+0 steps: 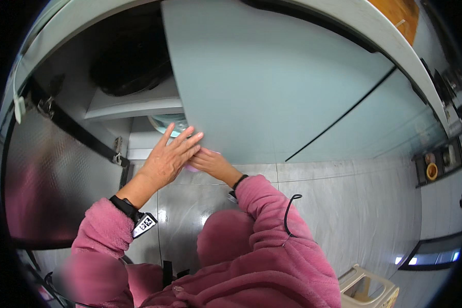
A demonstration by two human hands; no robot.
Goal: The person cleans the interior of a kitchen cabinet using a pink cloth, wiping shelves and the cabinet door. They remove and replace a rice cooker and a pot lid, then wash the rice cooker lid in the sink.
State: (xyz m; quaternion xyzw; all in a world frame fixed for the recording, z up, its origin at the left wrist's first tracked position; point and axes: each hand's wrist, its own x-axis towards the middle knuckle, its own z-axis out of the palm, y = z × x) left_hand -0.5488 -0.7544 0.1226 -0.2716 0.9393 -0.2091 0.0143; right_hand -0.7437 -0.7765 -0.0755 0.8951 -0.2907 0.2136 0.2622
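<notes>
My left hand (pixel 165 161) is spread with nothing in it, its fingertips reaching the left edge of a pale blue-grey glossy cabinet door (pixel 269 88). Close beside it, my right hand (pixel 212 164) is around a pink item (pixel 191 168); only slivers show past the fingers, so its kind is hidden. Behind my left fingers, a clear glass bowl (pixel 167 122) sits low in the open cabinet. Above it, a black pan (pixel 134 69) rests on the cabinet shelf (pixel 134 107), mostly in shadow.
At left, a textured-glass cabinet door (pixel 57 173) stands swung out on metal hinges. Grey tiles (pixel 315 208) cover the floor. A beige plastic stool (pixel 369 287) is behind me at lower right. A dark rack (pixel 441 161) holds small items at far right.
</notes>
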